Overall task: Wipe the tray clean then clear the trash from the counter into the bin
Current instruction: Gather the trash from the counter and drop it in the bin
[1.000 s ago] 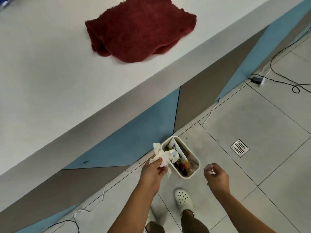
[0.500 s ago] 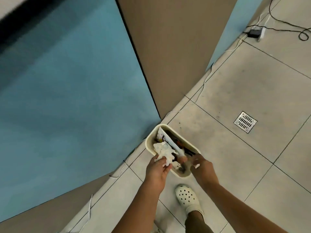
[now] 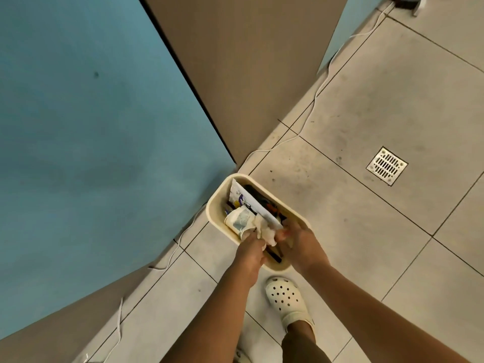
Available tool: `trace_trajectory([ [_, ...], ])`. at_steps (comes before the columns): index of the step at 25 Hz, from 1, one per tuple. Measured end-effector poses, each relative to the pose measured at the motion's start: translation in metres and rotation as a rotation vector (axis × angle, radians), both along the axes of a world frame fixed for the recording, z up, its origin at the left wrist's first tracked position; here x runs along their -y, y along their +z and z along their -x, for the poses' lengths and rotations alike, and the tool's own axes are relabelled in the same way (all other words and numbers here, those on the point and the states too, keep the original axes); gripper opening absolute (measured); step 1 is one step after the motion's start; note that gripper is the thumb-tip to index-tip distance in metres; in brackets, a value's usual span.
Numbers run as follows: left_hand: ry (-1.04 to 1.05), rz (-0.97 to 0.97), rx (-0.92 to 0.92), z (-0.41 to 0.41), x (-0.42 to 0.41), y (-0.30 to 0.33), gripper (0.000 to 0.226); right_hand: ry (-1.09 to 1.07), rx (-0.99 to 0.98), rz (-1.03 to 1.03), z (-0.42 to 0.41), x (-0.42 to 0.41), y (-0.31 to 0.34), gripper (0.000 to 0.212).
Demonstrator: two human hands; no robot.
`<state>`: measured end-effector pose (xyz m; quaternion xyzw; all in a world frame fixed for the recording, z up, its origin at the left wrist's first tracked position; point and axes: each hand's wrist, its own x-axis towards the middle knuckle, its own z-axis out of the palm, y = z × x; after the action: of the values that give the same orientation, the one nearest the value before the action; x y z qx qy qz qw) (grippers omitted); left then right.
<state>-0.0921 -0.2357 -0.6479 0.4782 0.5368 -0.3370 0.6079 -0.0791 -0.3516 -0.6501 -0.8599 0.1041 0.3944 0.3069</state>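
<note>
Over the cream bin point(image 3: 217, 205), the left hand point(image 3: 250, 254) pinches crumpled tissue point(image 3: 267, 230) beside the curled right hand point(image 3: 301, 247), so binning looks nearly finished.

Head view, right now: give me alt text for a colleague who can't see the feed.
Both hands reach into a cream bin on the tiled floor, the left hand and right hand pushing crumpled white tissue in among wrappers and a paper cup. The bin stands against a blue and brown counter front, with a white clog below and a floor drain to the right.
</note>
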Motion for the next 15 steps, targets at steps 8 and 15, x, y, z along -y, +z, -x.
trace_trajectory([
  [8,-0.124,-0.123,0.021,0.013,-0.024,0.066,0.031,-0.042,0.113,0.015,0.019,0.018,0.062,0.033],
  [15,-0.117,-0.175,0.267,0.007,-0.055,0.233,0.018,0.008,0.329,-0.15,0.01,-0.028,0.196,0.032],
])
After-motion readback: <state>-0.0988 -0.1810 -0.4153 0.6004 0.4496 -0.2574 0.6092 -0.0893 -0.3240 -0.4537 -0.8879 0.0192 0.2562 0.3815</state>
